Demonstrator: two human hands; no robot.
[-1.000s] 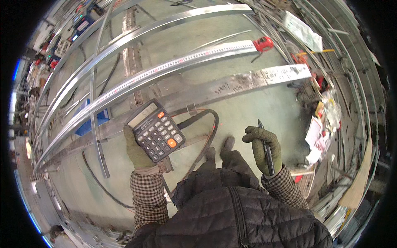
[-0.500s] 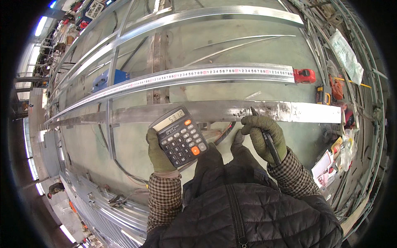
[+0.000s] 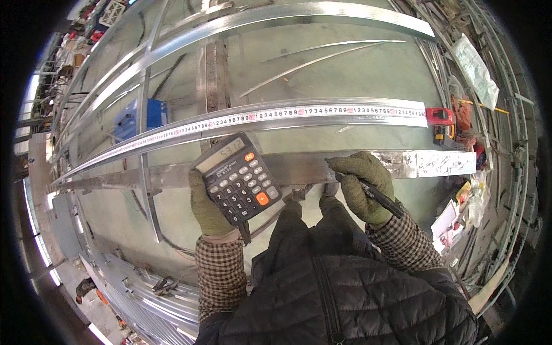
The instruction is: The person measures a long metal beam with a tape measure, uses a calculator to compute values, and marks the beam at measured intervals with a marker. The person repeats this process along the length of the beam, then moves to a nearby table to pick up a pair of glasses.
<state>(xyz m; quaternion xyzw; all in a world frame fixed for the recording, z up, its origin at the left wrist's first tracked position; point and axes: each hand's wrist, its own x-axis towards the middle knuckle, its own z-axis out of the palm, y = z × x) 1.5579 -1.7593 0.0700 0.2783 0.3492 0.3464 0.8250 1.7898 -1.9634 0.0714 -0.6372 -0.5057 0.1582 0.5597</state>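
Note:
My left hand point(image 3: 206, 207), in a green glove, is closed around the left side of a black calculator point(image 3: 237, 185) with a grey display and two orange keys. A black marker pen point(image 3: 382, 199) sits in my gloved right hand point(image 3: 367, 183), its tip end pointing left over a grey metal bar point(image 3: 305, 167). Dark handwriting covers the pale right end point(image 3: 445, 163) of that bar. Beyond it, a white tape measure blade point(image 3: 322, 111) lies stretched along another metal bar, its red case point(image 3: 440, 117) at the right end.
Past the tape lie a long bright metal bar point(image 3: 287, 12) and thin strips point(image 3: 328, 59) on the floor. A blue box point(image 3: 157, 113) stands at left. Metal profiles point(image 3: 152, 302) are stacked lower left. Papers point(image 3: 445, 226) and plastic wrap point(image 3: 476, 201) clutter the right side.
The view has shifted, and the written-on bar end now shows its marks more clearly. My left hand with the calculator sits slightly farther left and higher. Both hands keep their hold.

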